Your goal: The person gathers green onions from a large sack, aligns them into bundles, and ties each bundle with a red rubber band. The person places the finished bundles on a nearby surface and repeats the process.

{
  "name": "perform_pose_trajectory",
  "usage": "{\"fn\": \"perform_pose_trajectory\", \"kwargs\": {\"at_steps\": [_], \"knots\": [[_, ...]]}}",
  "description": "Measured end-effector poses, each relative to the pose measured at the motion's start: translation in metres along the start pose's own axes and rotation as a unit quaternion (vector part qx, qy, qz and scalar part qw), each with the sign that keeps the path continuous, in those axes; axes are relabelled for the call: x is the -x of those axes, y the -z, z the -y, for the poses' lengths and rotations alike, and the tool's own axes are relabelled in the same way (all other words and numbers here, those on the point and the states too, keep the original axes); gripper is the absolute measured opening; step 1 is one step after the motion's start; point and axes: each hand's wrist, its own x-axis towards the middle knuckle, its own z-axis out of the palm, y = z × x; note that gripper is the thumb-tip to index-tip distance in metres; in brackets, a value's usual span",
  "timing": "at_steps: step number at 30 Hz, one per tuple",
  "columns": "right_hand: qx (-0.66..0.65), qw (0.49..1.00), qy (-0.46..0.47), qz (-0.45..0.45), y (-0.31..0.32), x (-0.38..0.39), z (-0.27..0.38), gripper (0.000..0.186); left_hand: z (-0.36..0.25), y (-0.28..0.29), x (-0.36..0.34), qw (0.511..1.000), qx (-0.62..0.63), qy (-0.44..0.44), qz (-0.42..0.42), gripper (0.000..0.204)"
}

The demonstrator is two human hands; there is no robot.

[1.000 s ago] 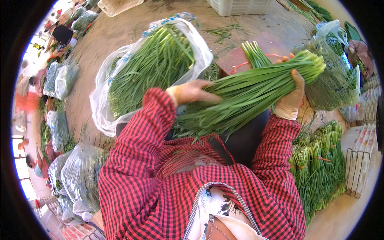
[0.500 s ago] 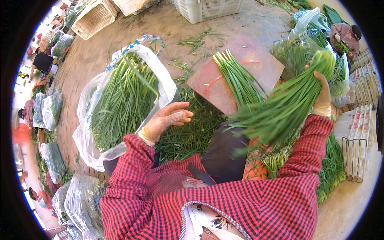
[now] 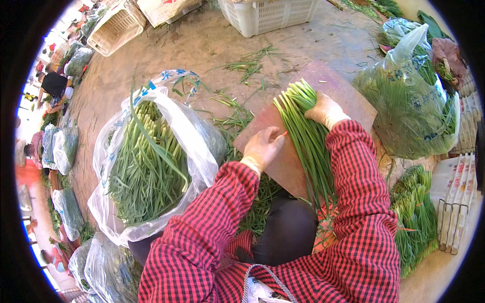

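- Across the brown floor (image 3: 202, 53), loose green leaves (image 3: 248, 64) lie scattered, with a white crate (image 3: 273, 19) beyond them.
- To the left, a white plastic bag (image 3: 201, 156) gapes open, packed with long-leaved greens (image 3: 146, 177).
- To the right, a clear bag (image 3: 404, 121) of greens stands well apart from the hands.
- Between the bags, a reddish counter (image 3: 353, 101) carries the green bunch (image 3: 309, 146), pale cut ends pointing away, leaves trailing over the near edge.
- The right hand (image 3: 326, 110) has its grip clamped around the bunch near those ends.
- The left hand (image 3: 263, 146), fingers bent, is beside the bunch's left edge.
- At its fingertips, a red strip (image 3: 285, 133) shows; whether the left grip pinches it, I cannot tell.
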Motion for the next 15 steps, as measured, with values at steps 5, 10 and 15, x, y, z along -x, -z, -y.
{"fn": "perform_pose_trajectory", "kwargs": {"at_steps": [5,10,15], "knots": [[-0.004,0.998,0.064,0.016,-0.006,0.008,0.0,0.068,-0.007,-0.014,-0.057,0.944,0.291,0.144,0.054,0.034],[-0.022,0.989,0.121,0.078,-0.005,0.022,0.016,0.063,-0.025,-0.011,-0.052,0.872,0.445,0.157,0.132,0.03],[-0.098,0.969,0.204,0.101,0.011,0.03,0.024,0.065,-0.04,0.01,-0.021,0.853,0.501,0.099,0.108,0.029]]}}
